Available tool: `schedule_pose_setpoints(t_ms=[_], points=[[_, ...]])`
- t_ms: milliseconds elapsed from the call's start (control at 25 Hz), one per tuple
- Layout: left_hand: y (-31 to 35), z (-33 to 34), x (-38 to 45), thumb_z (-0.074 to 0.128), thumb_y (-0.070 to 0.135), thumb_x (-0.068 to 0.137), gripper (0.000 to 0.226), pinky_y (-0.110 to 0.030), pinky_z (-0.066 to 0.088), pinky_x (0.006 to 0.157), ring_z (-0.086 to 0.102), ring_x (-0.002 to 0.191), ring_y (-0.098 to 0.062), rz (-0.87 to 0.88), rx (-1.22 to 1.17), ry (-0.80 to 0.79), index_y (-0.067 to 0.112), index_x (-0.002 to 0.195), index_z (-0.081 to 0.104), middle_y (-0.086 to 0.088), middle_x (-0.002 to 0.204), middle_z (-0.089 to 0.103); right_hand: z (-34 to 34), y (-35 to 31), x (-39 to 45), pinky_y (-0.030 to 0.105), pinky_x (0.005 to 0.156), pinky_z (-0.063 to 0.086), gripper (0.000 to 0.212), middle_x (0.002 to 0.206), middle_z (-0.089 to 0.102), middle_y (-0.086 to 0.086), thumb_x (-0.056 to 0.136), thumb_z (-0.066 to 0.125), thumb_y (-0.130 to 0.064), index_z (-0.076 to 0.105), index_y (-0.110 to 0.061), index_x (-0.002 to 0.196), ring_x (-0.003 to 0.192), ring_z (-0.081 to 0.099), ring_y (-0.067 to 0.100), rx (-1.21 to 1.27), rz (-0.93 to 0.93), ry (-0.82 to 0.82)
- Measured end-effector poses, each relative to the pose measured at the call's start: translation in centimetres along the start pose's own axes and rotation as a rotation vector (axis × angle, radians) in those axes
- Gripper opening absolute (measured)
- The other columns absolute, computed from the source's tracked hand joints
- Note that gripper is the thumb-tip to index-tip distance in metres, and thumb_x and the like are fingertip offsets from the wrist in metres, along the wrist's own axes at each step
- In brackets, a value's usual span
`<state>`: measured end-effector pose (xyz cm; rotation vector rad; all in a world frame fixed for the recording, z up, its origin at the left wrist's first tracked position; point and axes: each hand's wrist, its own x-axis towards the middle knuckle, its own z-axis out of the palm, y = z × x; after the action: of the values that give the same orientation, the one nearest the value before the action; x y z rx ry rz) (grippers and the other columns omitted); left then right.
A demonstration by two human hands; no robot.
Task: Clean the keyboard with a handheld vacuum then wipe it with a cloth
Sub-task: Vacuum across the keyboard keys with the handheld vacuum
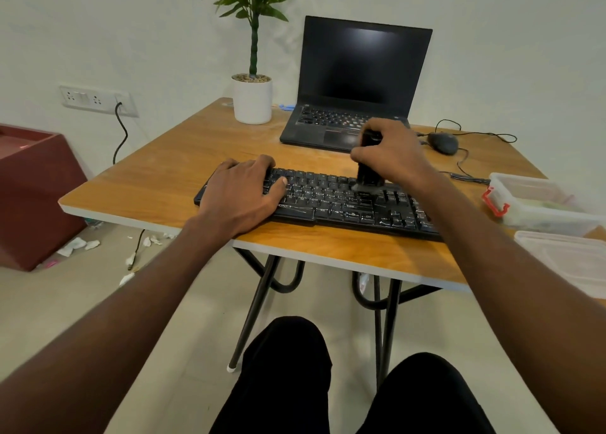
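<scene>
A flat black plastic keyboard (328,200) with worn white lettering lies slanted across the near part of the wood-grain surface (157,184), which has a pale edge band and thin black metal legs. The left hand (244,192) rests flat on the keyboard's left end, fingers straight and spread over the keys, thumb lying along the key rows. The right hand (390,158) is wrapped around a small, dark, upright handheld vacuum (369,171), its lower end touching the keys near the middle of the keyboard; details of its nozzle are blurred. Behind it stands an open black laptop (357,82) with a dark, matte screen, and beside that a smooth white cylindrical pot (252,100) holding a green leafy plant. A rounded dark mouse (443,142) with a thin cable sits to the right. Two clear plastic boxes (541,204) sit at the surface's right edge, one with a red clip.
</scene>
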<state>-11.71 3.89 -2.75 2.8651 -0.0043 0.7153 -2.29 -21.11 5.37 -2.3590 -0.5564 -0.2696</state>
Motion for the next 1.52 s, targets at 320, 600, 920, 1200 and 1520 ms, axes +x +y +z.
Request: schedule_pose_setpoints(t_ms=[320, 600, 920, 1200, 1520], points=[[-0.1, 0.2, 0.0, 0.033, 0.057, 0.104, 0.049, -0.045, 0.039, 0.110, 0.067, 0.100, -0.025, 0.014, -0.001, 0.000, 0.020, 0.128, 0.055, -0.006, 0.112, 0.075, -0.7, 0.8, 0.1, 0.034, 0.080, 0.055, 0.037, 0.104, 0.060, -0.004, 0.087, 0.077, -0.029, 0.062, -0.023, 0.120, 0.102, 0.060, 0.019, -0.132, 0.029, 0.053], [-0.1, 0.1, 0.0, 0.036, 0.055, 0.105, 0.047, -0.045, 0.040, 0.109, 0.067, 0.099, -0.025, 0.015, -0.011, 0.018, 0.020, 0.128, 0.058, -0.007, 0.112, 0.076, -1.7, 2.1, -2.3, 0.025, 0.078, 0.052, 0.029, 0.104, 0.061, -0.006, 0.088, 0.077, -0.026, 0.062, -0.024, 0.113, 0.096, 0.060, 0.014, -0.018, -0.108, 0.069], [0.4, -0.4, -0.4, 0.034, 0.051, 0.105, 0.046, -0.045, 0.037, 0.108, 0.066, 0.102, -0.026, 0.030, -0.008, -0.002, 0.020, 0.128, 0.058, -0.007, 0.117, 0.075, -3.3, 2.9, -4.3, 0.034, 0.085, 0.059, 0.044, 0.112, 0.063, 0.003, 0.086, 0.078, -0.022, 0.056, -0.018, 0.124, 0.105, 0.064, 0.023, -0.116, -0.039, 0.168], [2.8, -0.6, -0.3, 0.023, 0.067, 0.103, 0.068, -0.051, 0.035, 0.117, 0.066, 0.116, -0.025, 0.002, -0.057, -0.016, 0.021, 0.145, 0.051, -0.008, 0.126, 0.073, -3.2, 1.8, -4.3, 0.023, 0.070, 0.059, 0.044, 0.111, 0.056, -0.007, 0.089, 0.081, -0.024, 0.049, -0.021, 0.120, 0.103, 0.062, 0.014, 0.248, 0.030, 0.049], [11.9, 2.9, 2.3, 0.014, 0.065, 0.108, 0.070, -0.060, 0.023, 0.124, 0.061, 0.129, -0.023, 0.027, -0.065, -0.045, 0.019, 0.151, 0.045, -0.007, 0.133, 0.070, -3.5, 4.0, -4.7, 0.026, 0.087, 0.057, 0.024, 0.109, 0.058, -0.015, 0.097, 0.071, -0.024, 0.059, -0.024, 0.118, 0.105, 0.061, 0.007, 0.278, -0.060, 0.092]])
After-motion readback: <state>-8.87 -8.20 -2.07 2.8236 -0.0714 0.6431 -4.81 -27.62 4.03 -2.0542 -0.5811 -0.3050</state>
